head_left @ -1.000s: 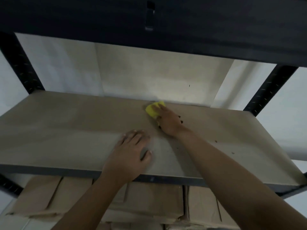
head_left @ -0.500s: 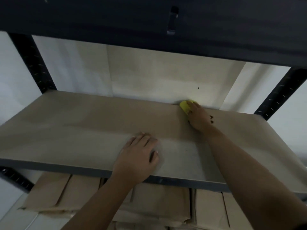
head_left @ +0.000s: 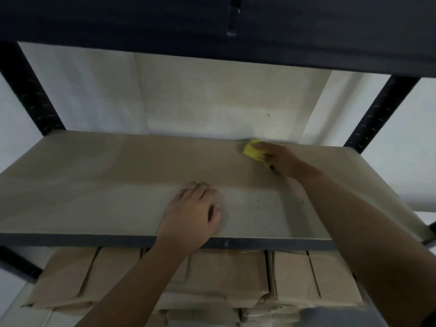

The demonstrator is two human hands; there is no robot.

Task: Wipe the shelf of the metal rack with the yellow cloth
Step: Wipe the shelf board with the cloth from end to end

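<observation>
The tan shelf board (head_left: 99,182) of the dark metal rack spans the view at chest height. A small yellow cloth (head_left: 251,151) lies bunched on the board near its back edge, right of centre. My right hand (head_left: 279,159) presses down on the cloth, fingers curled over it, arm reaching in from the lower right. My left hand (head_left: 192,213) rests flat on the board near its front edge, fingers spread, holding nothing.
A dark upper shelf beam (head_left: 212,27) hangs low across the top. Black perforated uprights stand at the back left (head_left: 30,90) and back right (head_left: 377,112). Brown paper-wrapped packs (head_left: 224,277) fill the shelf below. A pale wall is behind.
My right hand with the cloth slid right along the back edge of the board, then drew slightly back toward me. The left hand stayed planted.
</observation>
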